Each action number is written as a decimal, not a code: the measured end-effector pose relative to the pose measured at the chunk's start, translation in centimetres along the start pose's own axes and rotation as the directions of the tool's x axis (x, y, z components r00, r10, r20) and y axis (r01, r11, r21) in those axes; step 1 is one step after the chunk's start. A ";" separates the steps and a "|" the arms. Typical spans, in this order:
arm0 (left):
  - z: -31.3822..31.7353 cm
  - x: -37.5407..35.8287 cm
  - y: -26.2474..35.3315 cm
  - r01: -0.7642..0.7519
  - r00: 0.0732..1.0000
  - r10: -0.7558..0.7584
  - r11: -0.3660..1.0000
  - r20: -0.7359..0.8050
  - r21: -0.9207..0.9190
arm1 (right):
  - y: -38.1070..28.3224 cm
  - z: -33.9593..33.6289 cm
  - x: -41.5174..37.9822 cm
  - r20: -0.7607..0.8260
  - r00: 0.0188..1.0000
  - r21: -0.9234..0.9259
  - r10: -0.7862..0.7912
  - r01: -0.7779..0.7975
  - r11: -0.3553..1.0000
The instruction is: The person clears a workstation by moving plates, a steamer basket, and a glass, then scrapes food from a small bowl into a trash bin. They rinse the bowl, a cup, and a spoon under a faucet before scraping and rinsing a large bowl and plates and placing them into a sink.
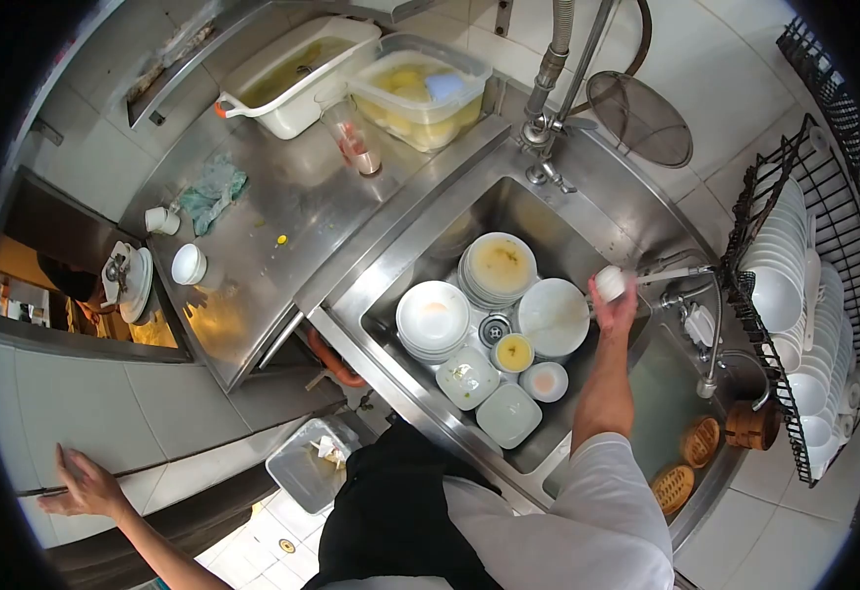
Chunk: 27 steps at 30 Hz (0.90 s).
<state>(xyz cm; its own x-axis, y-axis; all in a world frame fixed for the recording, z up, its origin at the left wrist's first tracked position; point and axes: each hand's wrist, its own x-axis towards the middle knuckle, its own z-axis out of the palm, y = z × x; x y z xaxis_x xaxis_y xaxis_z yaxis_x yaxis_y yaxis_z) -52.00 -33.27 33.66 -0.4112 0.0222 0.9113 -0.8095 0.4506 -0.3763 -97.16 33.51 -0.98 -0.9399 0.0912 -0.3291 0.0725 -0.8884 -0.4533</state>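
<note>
Above the divider between the two sinks, my right hand [619,311] is closed on a small white cup [610,283], somewhat blurred. Beside it in the left basin [538,221] are stacks of white bowls [433,317] and plates [501,265], one topped with yellowish liquid. Another round white dish [554,318] sits closest to that hand. Two square dishes [508,416] and small bowls [546,382] lie nearer to me, around the drain. Far to the left, my left hand [88,486] has its fingers spread beside the tiled ledge [86,403] and holds nothing.
Two food tubs [297,74], a glass [351,143], a crumpled bag [213,197] and cups [189,264] stand on the steel counter [282,197]. A dish rack [794,147] is at right, a tap [548,172] behind the sink, a bin [297,470] below. Another person shows through the hatch.
</note>
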 end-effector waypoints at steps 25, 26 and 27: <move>-0.7 0.8 1.3 -0.027 0.997 0.019 0.995 -0.075 -0.101 | 1.5 0.6 -1.0 -0.302 0.930 -0.457 -0.210 0.053 0.888; -0.7 0.8 1.3 -0.032 0.997 0.025 0.994 -0.070 -0.104 | 1.6 -0.1 -0.5 -0.300 0.930 -0.457 -0.210 0.053 0.888; -0.8 0.8 1.4 -0.037 0.997 0.030 0.994 -0.064 -0.107 | 1.7 -1.2 0.1 -0.105 0.942 -0.597 -0.319 0.197 0.778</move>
<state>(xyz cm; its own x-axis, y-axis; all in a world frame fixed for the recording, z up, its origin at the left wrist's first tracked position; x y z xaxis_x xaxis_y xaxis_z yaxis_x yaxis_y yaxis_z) -53.11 -31.89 34.02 -0.4078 0.0934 0.9083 -0.7444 0.5421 -0.3899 -96.72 32.55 -2.78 -0.8732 0.4170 -0.2524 0.0705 -0.4043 -0.9119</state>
